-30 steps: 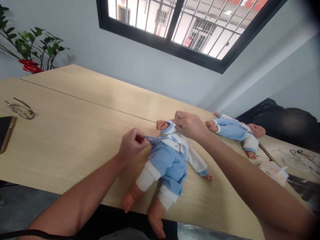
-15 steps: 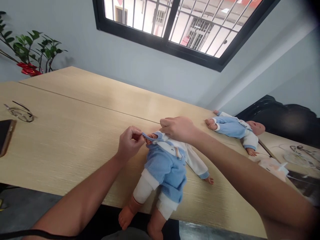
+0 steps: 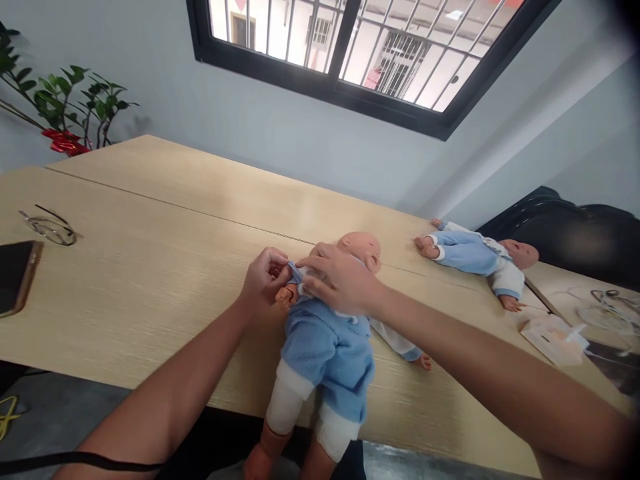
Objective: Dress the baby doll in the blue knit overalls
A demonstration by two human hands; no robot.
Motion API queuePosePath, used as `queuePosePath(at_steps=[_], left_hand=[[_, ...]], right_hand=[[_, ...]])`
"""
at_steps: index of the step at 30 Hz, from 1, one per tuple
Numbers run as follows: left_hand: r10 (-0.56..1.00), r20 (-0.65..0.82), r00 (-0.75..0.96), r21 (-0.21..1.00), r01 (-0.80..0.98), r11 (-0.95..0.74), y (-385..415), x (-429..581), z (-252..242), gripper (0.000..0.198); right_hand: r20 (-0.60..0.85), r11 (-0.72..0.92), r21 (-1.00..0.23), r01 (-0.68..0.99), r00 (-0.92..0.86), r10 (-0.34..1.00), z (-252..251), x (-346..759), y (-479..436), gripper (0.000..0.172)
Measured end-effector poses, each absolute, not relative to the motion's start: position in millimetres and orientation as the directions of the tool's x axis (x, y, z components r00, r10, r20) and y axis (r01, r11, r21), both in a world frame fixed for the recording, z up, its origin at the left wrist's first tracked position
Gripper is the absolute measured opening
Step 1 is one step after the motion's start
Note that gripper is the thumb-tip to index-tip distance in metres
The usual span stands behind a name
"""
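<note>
A baby doll (image 3: 327,343) in a blue and white outfit lies on its back, its legs over the table's near edge. My left hand (image 3: 267,275) is closed in a pinch on the outfit's blue trim (image 3: 295,270), beside the doll's small hand. Across the doll's chest lies my right hand (image 3: 345,280), its thumb and fingers around the white sleeve by that trim. It hides most of the chest. The doll's bald head (image 3: 361,247) shows beyond my right hand, and its other arm (image 3: 400,343) stretches out under my right forearm.
A second doll (image 3: 470,253) in similar clothes lies at the right of the wooden table (image 3: 165,267). Eyeglasses (image 3: 50,228) and a phone (image 3: 17,277) are at the left. A white box (image 3: 553,339) and cables (image 3: 607,310) lie at the right.
My right hand has moved down from the doll's shoulder to its chest and sleeve, close to my left hand. The doll's head has come into view. My left hand still pinches the trim.
</note>
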State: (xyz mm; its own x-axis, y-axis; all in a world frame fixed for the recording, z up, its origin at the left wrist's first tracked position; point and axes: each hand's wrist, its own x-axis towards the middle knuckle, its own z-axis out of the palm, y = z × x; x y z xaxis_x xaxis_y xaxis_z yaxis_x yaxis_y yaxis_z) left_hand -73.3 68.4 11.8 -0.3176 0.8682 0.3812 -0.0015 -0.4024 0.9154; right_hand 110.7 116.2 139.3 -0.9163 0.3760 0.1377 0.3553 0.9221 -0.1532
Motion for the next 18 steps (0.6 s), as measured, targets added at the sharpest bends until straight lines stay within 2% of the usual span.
queuePosePath(at_steps=[3, 6, 10, 13, 16, 18], left_hand=[[0.848, 0.414, -0.331, 0.905, 0.048, -0.423, 66.8, -70.9, 11.4, 0.019], [0.844, 0.429, -0.323, 0.901, 0.086, -0.426, 64.7, -70.4, 13.0, 0.018], [0.851, 0.417, -0.319, 0.908, 0.098, -0.408, 63.9, -72.8, 15.5, 0.019], [0.870, 0.377, -0.318, 0.924, 0.060, -0.378, 65.1, -73.9, 16.2, 0.021], [0.927, 0.276, -0.254, 0.945, -0.105, -0.310, 67.8, -73.7, 17.1, 0.026], [0.964, 0.201, -0.174, 0.939, -0.244, -0.240, 70.3, -73.4, 18.4, 0.030]], right_hand=[[0.239, 0.845, -0.286, 0.451, -0.821, 0.519, 133.4, 115.1, 93.1, 0.036], [0.277, 0.772, -0.329, 0.544, -0.726, 0.629, 127.6, 116.7, 79.4, 0.029], [0.118, 0.625, -0.464, 0.628, -0.656, 0.746, 123.1, 117.5, 80.1, 0.033], [0.032, 0.599, -0.500, 0.625, -0.678, 0.734, 130.3, 119.3, 88.7, 0.022], [-0.018, 0.569, -0.593, 0.570, -0.716, 0.698, 146.8, 121.9, 101.0, 0.017], [-0.110, 0.447, -0.693, 0.566, -0.695, 0.710, 157.3, 123.9, 109.9, 0.017]])
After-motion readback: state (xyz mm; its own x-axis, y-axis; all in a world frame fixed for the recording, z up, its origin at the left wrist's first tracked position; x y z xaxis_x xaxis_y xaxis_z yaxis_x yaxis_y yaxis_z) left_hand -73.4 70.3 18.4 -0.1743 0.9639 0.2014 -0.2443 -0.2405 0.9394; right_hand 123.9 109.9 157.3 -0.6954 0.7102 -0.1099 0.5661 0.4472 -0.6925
